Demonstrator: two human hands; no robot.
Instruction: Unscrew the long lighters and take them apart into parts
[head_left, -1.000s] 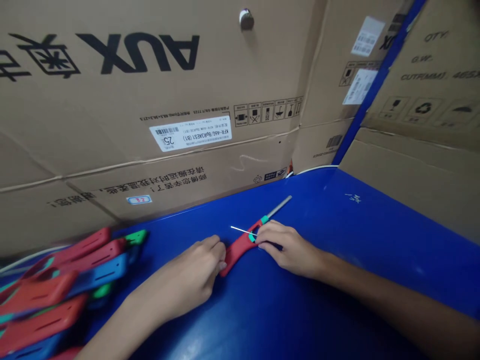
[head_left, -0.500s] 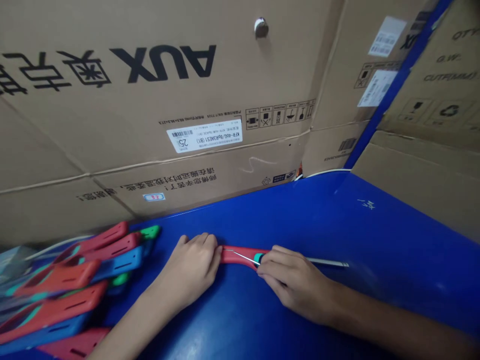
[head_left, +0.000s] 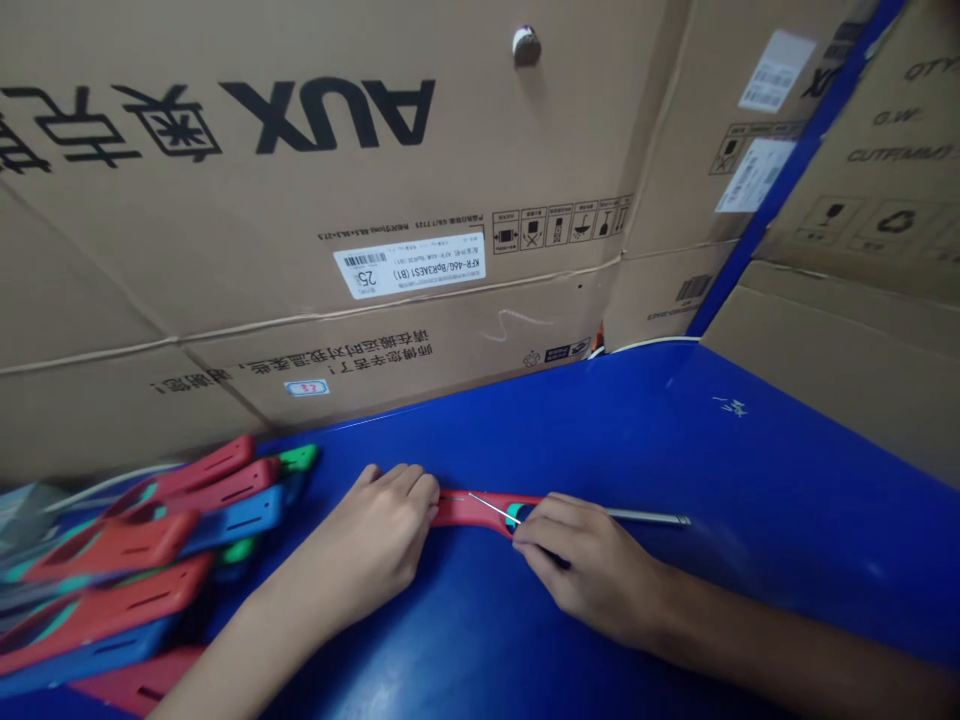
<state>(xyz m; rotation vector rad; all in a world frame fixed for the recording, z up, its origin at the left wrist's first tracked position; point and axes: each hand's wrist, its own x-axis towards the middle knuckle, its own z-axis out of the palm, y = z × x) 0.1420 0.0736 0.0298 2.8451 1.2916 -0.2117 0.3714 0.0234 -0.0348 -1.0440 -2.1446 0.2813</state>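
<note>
A red plastic handle-like piece (head_left: 469, 508) lies across the blue table, with a narrow slot along its left part and green edging at an opening. My left hand (head_left: 394, 520) is closed over its left end, hiding that end. My right hand (head_left: 592, 560) is closed round a thin metal pointed tool (head_left: 646, 517). The tool's fine tip rests at or just above the red piece near the slot; whether it touches I cannot tell. The tool's silver rear end sticks out to the right. Right-hand fingers also cover the red piece's right end.
Several similar red, blue and green plastic pieces (head_left: 142, 540) are piled at the left beside my left forearm. Behind stands a large cardboard box (head_left: 262, 240) with upside-down print. Another cardboard box (head_left: 847, 330) borders the blue table (head_left: 660, 420) on the right.
The tool's tip has lifted slightly from the slot line, and its rear end has shifted a little left and up. Both hands keep their hold. The whole view has shifted slightly.
</note>
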